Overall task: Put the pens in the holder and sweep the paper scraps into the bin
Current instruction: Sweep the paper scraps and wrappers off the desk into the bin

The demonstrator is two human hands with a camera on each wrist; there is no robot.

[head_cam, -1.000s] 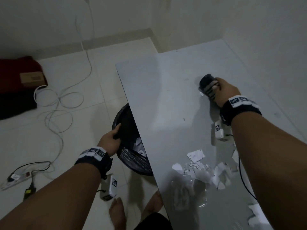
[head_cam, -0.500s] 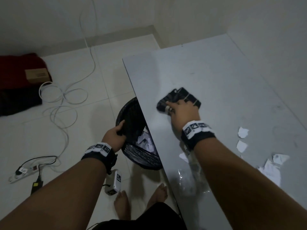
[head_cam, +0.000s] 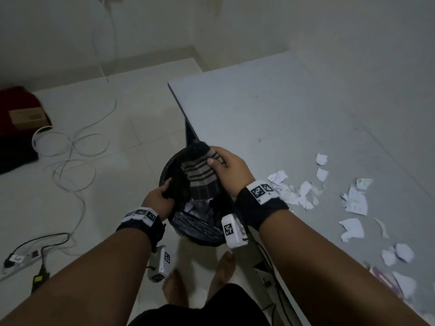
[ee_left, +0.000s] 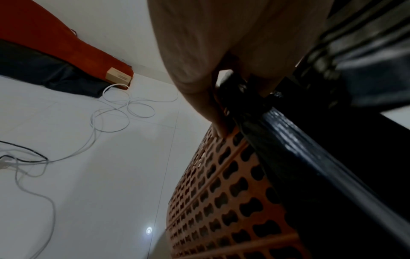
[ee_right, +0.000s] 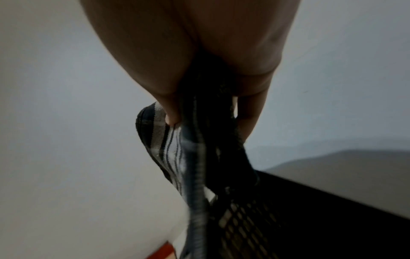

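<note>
A perforated bin point(head_cam: 200, 228) lined with a black bag stands on the floor against the table's left edge, with white scraps inside. My left hand point(head_cam: 160, 198) grips its near-left rim; in the left wrist view the left hand point(ee_left: 213, 98) curls over the rim of the orange-brown bin point(ee_left: 224, 201). My right hand point(head_cam: 227, 169) holds a black and grey striped cloth point(head_cam: 200, 175) over the bin's mouth; the cloth point(ee_right: 177, 157) hangs from the right hand point(ee_right: 199, 112). Several white paper scraps point(head_cam: 353, 201) lie on the grey table point(head_cam: 270, 118) to the right. No pens or holder are plainly visible.
White cables point(head_cam: 70, 156) loop over the tiled floor at left, beside a power strip point(head_cam: 21, 260). A red and black cushion with a cardboard box point(head_cam: 27, 116) sits at far left. My bare feet point(head_cam: 221, 269) stand just below the bin. The wall borders the table's right side.
My right hand has swept the striped cloth leftward off the table edge and now holds it over the bin. The left hand has stayed on the bin's rim.
</note>
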